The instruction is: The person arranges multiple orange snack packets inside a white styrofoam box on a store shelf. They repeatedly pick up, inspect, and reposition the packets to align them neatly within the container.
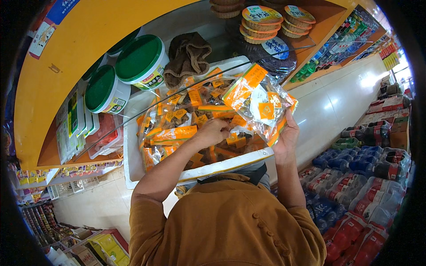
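Note:
A white foam box [216,167] lies before me, filled with clear plastic food packets [173,134] that have orange labels. My left hand [213,132] is down among these packets, its fingers bent inward; whether they grip one cannot be told. To the right, above the box's edge, my right hand [288,134] holds up a clear packet with orange bands [266,111] by its lower right side. Its contents are partly hidden by the labels and by glare. A crumpled brown cloth [188,55] rests at the box's far edge.
White tubs with green lids [139,60] stand at the left on an orange-edged shelf [83,43]. Stacked round packs [261,20] sit at the far right of it. A thin dark bar [199,80] crosses above the box. Wrapped drink bottles [359,163] line the floor on the right.

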{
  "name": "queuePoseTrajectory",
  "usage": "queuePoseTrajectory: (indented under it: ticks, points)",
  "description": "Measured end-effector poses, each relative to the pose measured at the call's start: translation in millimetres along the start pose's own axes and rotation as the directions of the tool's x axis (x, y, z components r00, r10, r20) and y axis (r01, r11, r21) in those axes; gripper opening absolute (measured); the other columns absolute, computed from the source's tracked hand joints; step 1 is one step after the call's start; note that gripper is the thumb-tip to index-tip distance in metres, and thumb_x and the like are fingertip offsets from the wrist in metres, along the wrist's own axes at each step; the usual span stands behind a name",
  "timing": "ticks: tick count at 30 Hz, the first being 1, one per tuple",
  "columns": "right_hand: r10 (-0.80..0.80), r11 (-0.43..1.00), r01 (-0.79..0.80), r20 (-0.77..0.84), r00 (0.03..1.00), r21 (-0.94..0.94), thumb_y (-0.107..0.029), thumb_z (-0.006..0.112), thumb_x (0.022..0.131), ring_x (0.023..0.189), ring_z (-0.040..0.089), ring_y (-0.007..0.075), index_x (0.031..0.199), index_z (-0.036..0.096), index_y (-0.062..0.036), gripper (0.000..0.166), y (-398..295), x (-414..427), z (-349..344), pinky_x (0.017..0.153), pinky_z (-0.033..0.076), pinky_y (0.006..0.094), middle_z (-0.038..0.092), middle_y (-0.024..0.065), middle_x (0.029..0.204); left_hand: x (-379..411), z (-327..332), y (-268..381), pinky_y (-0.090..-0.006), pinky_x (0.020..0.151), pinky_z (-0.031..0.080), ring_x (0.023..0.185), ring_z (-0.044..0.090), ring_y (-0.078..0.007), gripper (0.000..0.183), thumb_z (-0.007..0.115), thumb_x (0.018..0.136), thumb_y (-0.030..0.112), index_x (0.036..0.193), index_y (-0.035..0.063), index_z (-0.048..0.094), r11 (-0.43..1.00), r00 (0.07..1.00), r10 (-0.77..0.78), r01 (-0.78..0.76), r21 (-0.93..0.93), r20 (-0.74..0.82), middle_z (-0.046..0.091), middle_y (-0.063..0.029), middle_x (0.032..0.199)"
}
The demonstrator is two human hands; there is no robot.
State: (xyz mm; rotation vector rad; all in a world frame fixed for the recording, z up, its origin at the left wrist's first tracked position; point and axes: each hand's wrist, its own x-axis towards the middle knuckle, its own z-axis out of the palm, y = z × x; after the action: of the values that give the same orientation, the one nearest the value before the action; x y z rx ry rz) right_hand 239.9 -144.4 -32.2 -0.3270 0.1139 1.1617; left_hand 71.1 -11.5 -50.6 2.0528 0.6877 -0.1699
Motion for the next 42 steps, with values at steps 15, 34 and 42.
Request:
queuePoseTrajectory:
  ticks: [15, 34, 42]
  points:
    - [-0.001, 1.0, 0.001, 0.011, 1.0, 0.02, -0.025, 0.04, 0.086, 0.109, 0.042, 0.03, 0.118, 0.037, -0.0018, 0.039, 0, -1, 0, 0.093, 0.03, 0.0487, 0.043, 0.0156, 0.119, 2, 3, 0, -0.0353, 0.062, 0.043, 0.067, 0.057, -0.025, 0.016, 0.054, 0.076, 0.013, 0.082, 0.0006, 0.061, 0.995, 0.998, -0.021, 0.026, 0.096, -0.055, 0.058, -0.0159, 0.074]
    - [0.012, 1.0, -0.012, 0.017, 1.0, 0.022, -0.025, 0.039, 0.086, 0.109, 0.043, 0.0295, 0.118, 0.037, -0.0014, 0.04, 0, 1, -1, 0.092, 0.031, 0.0487, 0.044, 0.0148, 0.119, -1, -10, 8, -0.024, 0.051, 0.043, 0.058, 0.053, -0.0067, 0.016, 0.05, 0.082, 0.012, 0.077, -0.0009, 0.058, 0.84, 0.985, -0.168, 0.128, -0.527, -0.028, 0.058, -0.0036, 0.066]
    - [0.026, 0.999, -0.027, 0.029, 0.999, 0.018, -0.025, 0.039, 0.086, 0.108, 0.043, 0.0291, 0.118, 0.037, -0.0018, 0.039, 0, 0, 1, 0.092, 0.031, 0.0485, 0.044, 0.0144, 0.119, 3, -7, 3, -0.0331, 0.059, 0.045, 0.063, 0.058, -0.0216, 0.023, 0.051, 0.08, 0.018, 0.089, -0.0021, 0.058, 0.977, 0.981, -0.195, 0.196, 0.082, -0.014, 0.059, -0.0143, 0.072]
